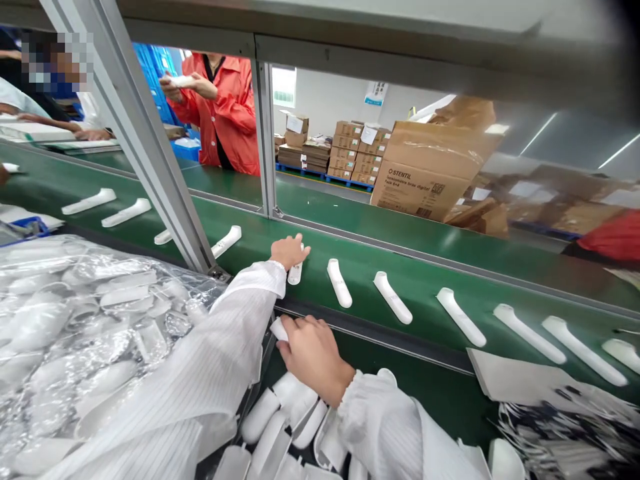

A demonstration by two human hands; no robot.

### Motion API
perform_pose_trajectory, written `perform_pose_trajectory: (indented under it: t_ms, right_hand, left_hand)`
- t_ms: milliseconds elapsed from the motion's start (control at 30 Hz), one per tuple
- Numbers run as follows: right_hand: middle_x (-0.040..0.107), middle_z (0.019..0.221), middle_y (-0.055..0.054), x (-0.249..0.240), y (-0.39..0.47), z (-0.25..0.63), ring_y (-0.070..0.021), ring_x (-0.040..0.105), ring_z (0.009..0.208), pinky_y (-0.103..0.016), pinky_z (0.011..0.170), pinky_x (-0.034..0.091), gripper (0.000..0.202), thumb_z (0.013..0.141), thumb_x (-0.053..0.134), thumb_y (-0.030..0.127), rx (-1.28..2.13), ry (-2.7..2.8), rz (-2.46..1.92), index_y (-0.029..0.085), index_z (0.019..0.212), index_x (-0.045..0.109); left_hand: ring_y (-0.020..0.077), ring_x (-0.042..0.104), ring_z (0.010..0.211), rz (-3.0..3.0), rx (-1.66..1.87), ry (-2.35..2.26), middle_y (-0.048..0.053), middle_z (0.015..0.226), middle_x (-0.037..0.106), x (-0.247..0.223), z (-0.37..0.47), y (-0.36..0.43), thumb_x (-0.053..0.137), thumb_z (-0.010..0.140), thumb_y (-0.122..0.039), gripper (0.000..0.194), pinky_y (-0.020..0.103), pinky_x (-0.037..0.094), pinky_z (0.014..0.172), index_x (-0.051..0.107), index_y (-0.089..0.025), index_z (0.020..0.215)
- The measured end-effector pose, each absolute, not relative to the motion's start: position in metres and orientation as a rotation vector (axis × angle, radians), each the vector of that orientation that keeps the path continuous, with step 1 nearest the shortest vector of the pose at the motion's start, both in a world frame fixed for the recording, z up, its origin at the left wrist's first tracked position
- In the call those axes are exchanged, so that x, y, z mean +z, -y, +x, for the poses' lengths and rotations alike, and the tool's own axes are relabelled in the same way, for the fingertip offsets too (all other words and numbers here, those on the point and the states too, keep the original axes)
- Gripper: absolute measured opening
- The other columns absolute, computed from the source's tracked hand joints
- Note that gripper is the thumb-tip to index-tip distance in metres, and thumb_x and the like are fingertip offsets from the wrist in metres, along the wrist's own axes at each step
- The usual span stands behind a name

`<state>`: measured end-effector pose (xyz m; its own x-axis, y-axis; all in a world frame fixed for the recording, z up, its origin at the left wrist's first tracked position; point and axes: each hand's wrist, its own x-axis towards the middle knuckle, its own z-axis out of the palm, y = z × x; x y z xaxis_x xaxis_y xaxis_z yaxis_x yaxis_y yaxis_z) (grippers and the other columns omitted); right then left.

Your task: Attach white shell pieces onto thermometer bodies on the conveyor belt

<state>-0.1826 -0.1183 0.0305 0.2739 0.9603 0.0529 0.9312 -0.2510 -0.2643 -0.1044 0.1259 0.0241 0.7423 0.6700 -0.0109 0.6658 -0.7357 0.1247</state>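
Observation:
My left hand [289, 252] reaches over the green conveyor belt, its fingers at the upper end of a slim white plastic shell [295, 273]. The shell's lower part shows below the hand and its top is partly covered. Closer to me, my right hand [315, 353] is closed around a white plastic piece [279, 329], of which only one end sticks out past the thumb. Beneath the right hand lies a pile of curved white plastic shells [270, 440]. Further slim shells, such as this one [340, 283], lie spaced along the belt on both sides of my left hand.
Clear plastic bagging [100, 313] with many white parts lies at left. A slanting metal post [150, 133] rises near my left arm. Dark-and-white cables [565, 433] lie at right. Across the belt, a person in red [225, 120] holds a white part near a cardboard box [430, 167].

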Motion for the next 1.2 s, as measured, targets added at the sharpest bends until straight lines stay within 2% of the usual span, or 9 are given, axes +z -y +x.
perform_pose_trajectory:
  t_ms: [100, 200, 400, 667, 800, 900, 967, 1100, 1200]
  right_hand:
    - [0.070, 0.103, -0.008, 0.029, 0.115, -0.170, -0.0264, 0.064, 0.097, -0.035, 0.079, 0.045, 0.030, 0.088, 0.058, 0.023, 0.188, 1.692, -2.312, 0.023, 0.118, 0.059]
    - [0.069, 0.104, -0.007, 0.029, 0.104, -0.137, -0.0248, 0.066, 0.095, -0.032, 0.076, 0.045, 0.031, 0.091, 0.059, 0.030, 0.140, 1.453, -2.373, 0.024, 0.122, 0.057]
    - [0.070, 0.104, -0.010, 0.014, 0.061, -0.100, -0.0257, 0.066, 0.096, -0.032, 0.077, 0.046, 0.032, 0.096, 0.058, 0.037, 0.041, 1.326, -2.562, 0.018, 0.121, 0.059]
    - [0.072, 0.106, -0.010, 0.004, 0.070, -0.089, -0.0252, 0.065, 0.098, -0.032, 0.076, 0.047, 0.036, 0.098, 0.053, 0.030, 0.017, 1.548, -2.570, 0.024, 0.133, 0.056]
    - [0.074, 0.104, -0.007, 0.015, 0.071, -0.076, -0.0263, 0.066, 0.102, -0.035, 0.082, 0.047, 0.034, 0.098, 0.055, 0.038, 0.126, 1.505, -2.612, 0.030, 0.131, 0.059]
    - [0.070, 0.121, -0.003, 0.030, 0.089, -0.063, -0.0229, 0.063, 0.111, -0.033, 0.089, 0.046, 0.039, 0.099, 0.053, 0.041, 0.192, 1.479, -2.552, 0.034, 0.137, 0.054]
    - [0.066, 0.128, 0.000, 0.044, 0.119, -0.057, -0.0192, 0.062, 0.113, -0.029, 0.093, 0.045, 0.040, 0.100, 0.052, 0.036, 0.268, 1.490, -2.402, 0.032, 0.140, 0.053]
    - [0.069, 0.121, 0.002, 0.065, 0.200, -0.066, -0.0163, 0.064, 0.106, -0.026, 0.095, 0.045, 0.030, 0.094, 0.058, 0.024, 0.621, 1.618, -2.078, 0.028, 0.123, 0.069]
    - [0.067, 0.122, 0.001, 0.062, 0.241, -0.083, -0.0184, 0.060, 0.110, -0.029, 0.098, 0.044, 0.027, 0.087, 0.065, 0.019, 0.816, 1.777, -2.000, 0.029, 0.110, 0.074]
  left_hand:
    - [0.0342, 0.064, 0.102, 2.737, -0.041, -1.065, 0.014, 0.112, 0.066, 0.010, -0.106, -0.133, 0.038, 0.092, -0.052, 0.044, 0.044, 0.050, 0.083, 0.052, -0.025, 0.123]
    - [0.0318, 0.065, 0.101, 2.680, 0.070, -1.116, 0.012, 0.108, 0.068, -0.001, -0.103, -0.128, 0.041, 0.089, -0.051, 0.039, 0.041, 0.050, 0.083, 0.053, -0.027, 0.118]
    - [0.0301, 0.065, 0.098, 2.631, 0.146, -1.145, 0.008, 0.102, 0.069, -0.007, -0.092, -0.119, 0.045, 0.086, -0.052, 0.033, 0.039, 0.049, 0.081, 0.057, -0.028, 0.106]
    - [0.0290, 0.066, 0.097, 2.656, 0.162, -1.119, 0.008, 0.101, 0.070, -0.011, -0.080, -0.108, 0.044, 0.087, -0.051, 0.032, 0.038, 0.049, 0.081, 0.061, -0.028, 0.102]
    - [0.0316, 0.064, 0.106, 2.667, 0.013, -1.038, 0.013, 0.114, 0.068, 0.005, -0.075, -0.097, 0.038, 0.089, -0.059, 0.048, 0.040, 0.049, 0.086, 0.061, -0.026, 0.113]
    - [0.0361, 0.060, 0.112, 2.713, -0.090, -1.017, 0.017, 0.123, 0.064, 0.030, -0.080, -0.101, 0.029, 0.086, -0.076, 0.071, 0.048, 0.047, 0.093, 0.060, -0.022, 0.121]
    - [0.0370, 0.057, 0.114, 2.777, 0.091, -1.067, 0.017, 0.129, 0.060, 0.046, -0.090, -0.117, 0.024, 0.089, -0.074, 0.076, 0.052, 0.046, 0.093, 0.054, -0.020, 0.132]
    - [0.0415, 0.044, 0.126, 2.903, 0.348, -1.292, 0.019, 0.142, 0.048, 0.059, -0.123, -0.166, 0.038, 0.087, -0.072, 0.080, 0.056, 0.043, 0.095, 0.047, -0.015, 0.142]
    - [0.0418, 0.050, 0.121, 2.800, 0.083, -1.445, 0.017, 0.134, 0.056, 0.050, -0.143, -0.193, 0.042, 0.082, -0.077, 0.085, 0.054, 0.042, 0.096, 0.053, -0.014, 0.136]
